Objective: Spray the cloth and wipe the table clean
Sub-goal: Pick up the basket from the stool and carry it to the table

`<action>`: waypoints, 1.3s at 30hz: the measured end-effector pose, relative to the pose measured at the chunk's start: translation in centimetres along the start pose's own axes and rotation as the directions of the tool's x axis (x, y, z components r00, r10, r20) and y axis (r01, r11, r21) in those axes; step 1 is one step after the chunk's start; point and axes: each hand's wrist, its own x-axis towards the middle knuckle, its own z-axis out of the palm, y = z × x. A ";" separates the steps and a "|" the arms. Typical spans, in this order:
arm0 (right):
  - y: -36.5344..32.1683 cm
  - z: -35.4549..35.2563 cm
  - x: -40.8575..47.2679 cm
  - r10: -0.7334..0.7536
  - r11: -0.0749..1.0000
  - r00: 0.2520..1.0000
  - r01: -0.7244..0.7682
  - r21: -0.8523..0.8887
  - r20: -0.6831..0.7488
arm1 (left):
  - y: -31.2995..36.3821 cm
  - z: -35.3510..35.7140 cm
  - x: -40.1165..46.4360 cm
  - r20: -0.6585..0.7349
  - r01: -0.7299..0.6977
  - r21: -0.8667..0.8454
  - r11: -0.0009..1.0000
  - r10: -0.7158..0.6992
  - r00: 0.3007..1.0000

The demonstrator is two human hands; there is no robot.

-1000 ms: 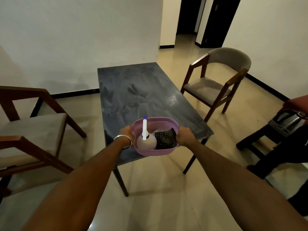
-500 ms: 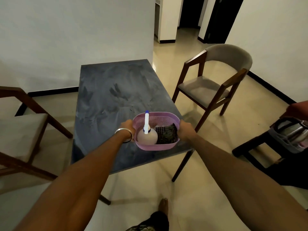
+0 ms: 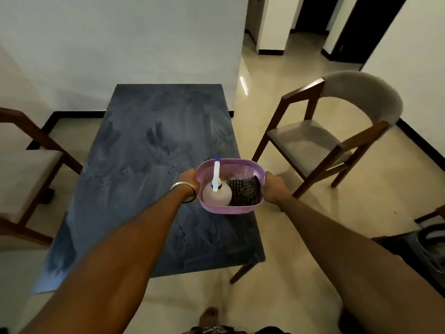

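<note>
The basket [image 3: 230, 208] is held at both ends, the left hand [image 3: 189, 180] gripping its left rim and the right hand [image 3: 273, 186] its right rim, fingers curled over the edge on each side. Compared with the views from a second and half a second ago, the table [image 3: 149, 189] now fills more of the picture and its near edge lies closer under the arms; the basket is carried over the right near part of the tabletop, where before it hung at the near edge. Whether it already rests on the surface cannot be told. It is judged that the approach is nearly done and that setting the basket down is the step in hand; spraying and wiping are not yet begun.

Inside the basket a spray bottle [image 3: 216, 192] stands upright on the left, with a white nozzle and blue tip. A dark patterned cloth [image 3: 245, 192] is folded just beside it on the right, touching it. The cloth appears dry, though this is not certain. The dark tabletop is marked with pale smears and streaks over most of its length. A chair [image 3: 337, 141] stands to the right, another chair [image 3: 26, 179] to the left.
</note>
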 end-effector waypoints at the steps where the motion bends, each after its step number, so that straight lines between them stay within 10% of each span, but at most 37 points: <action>1: 0.7 -0.6 1.2 -0.017 1.000 1.000 0.017 -0.015 0.015 | 0.8 0.4 0.6 -0.002 0.016 -0.011 1.000 -0.016 1.000; 19: 3.3 -5.6 20.9 -0.388 0.899 0.883 0.426 -0.104 0.266 | 9.4 4.4 7.4 -0.225 0.381 -0.206 0.901 -0.422 0.878; 39: -17.7 -0.1 41.8 -0.650 0.647 0.599 0.759 -0.073 0.467 | 4.7 -5.3 19.1 -0.345 0.544 -0.555 0.630 -0.769 0.539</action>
